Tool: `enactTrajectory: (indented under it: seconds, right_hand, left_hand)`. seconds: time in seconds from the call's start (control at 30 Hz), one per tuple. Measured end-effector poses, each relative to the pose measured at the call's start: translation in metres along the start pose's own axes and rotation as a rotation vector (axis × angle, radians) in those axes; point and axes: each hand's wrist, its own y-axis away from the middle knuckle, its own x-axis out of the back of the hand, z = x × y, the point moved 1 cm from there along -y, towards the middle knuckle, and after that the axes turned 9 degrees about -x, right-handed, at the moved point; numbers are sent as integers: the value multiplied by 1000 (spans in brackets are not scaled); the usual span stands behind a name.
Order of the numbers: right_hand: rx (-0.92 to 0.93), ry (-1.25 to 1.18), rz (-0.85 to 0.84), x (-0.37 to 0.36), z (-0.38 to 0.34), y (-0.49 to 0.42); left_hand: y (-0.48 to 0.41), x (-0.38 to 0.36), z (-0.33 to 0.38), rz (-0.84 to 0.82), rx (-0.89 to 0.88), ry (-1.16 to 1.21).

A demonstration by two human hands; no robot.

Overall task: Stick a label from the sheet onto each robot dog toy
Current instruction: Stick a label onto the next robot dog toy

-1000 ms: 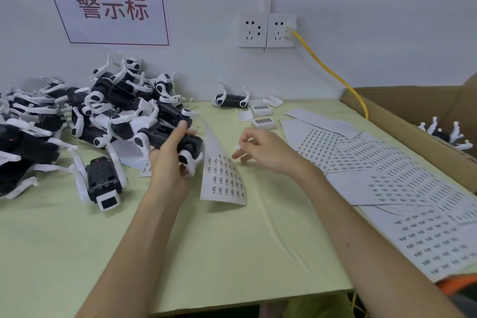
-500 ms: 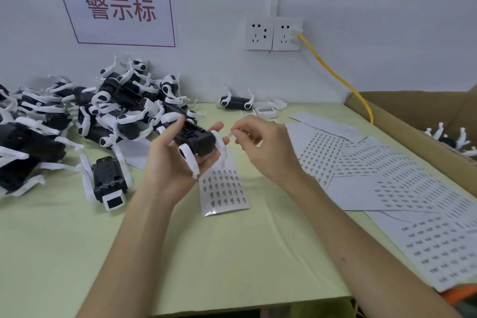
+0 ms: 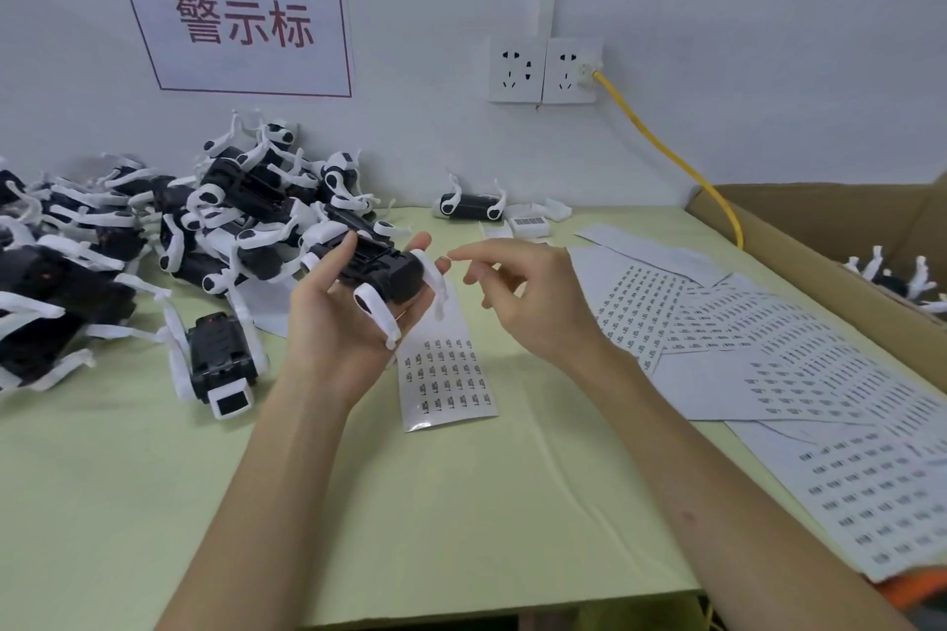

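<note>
My left hand (image 3: 338, 323) grips a black and white robot dog toy (image 3: 382, 274), held belly up above the table. My right hand (image 3: 528, 297) hovers just right of the toy with a tiny label (image 3: 444, 260) pinched at its fingertips, close to the toy's end. Under both hands a small label sheet (image 3: 448, 374) lies flat on the green table (image 3: 461, 502). A pile of robot dog toys (image 3: 246, 215) fills the left side, and one toy (image 3: 218, 359) lies apart in front of it.
Several larger label sheets (image 3: 768, 354) spread over the right of the table. A cardboard box (image 3: 820, 261) at the right edge holds more toys. Another toy (image 3: 469, 205) and small white boxes (image 3: 528, 223) sit by the wall. A yellow cable (image 3: 666, 154) runs from the wall socket.
My left hand lifted the toy from the pile's edge and turned it belly up. My right hand rose from the small sheet with a label and came beside the toy.
</note>
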Motion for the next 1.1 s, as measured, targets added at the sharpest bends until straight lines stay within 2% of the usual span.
enactTrajectory:
  seconds: [0.1, 0.2, 0.27, 0.37, 0.43, 0.57, 0.67, 0.83, 0.97, 1.1]
  right_hand:
    - [-246, -234, 34, 0, -5, -3]
    - [-458, -358, -78, 1, -7, -5]
    - [-526, -420, -127, 2, -7, -4]
    - [-606, -516, -100, 3, -9, -5]
    - [-750, -666, -100, 2, -9, -4]
    - [-981, -930, -232, -6, -10, 1]
    - [-1026, -1034, -250, -8, -9, 1]
    - [-1061, -1044, -200, -8, -6, 4]
    - [-1042, -1054, -147, -10, -6, 3]
    - [-918, -972, -36, -12, -8, 0]
  left_hand:
    - [1, -4, 1, 27, -87, -160]
    - [2, -8, -1, -1, -138, -279]
    - [3, -11, -1, -43, -169, -319]
    - [3, -11, -3, -88, -193, -348]
    - [2, -9, -5, -93, -218, -369]
    - [3, -11, -9, -67, -253, -517]
    - [4, -14, -12, -105, -257, -645]
    - [5, -14, -17, -159, -297, -755]
    - [5, -15, -20, -147, -304, -758]
    - [2, -16, -23, -93, -268, -659]
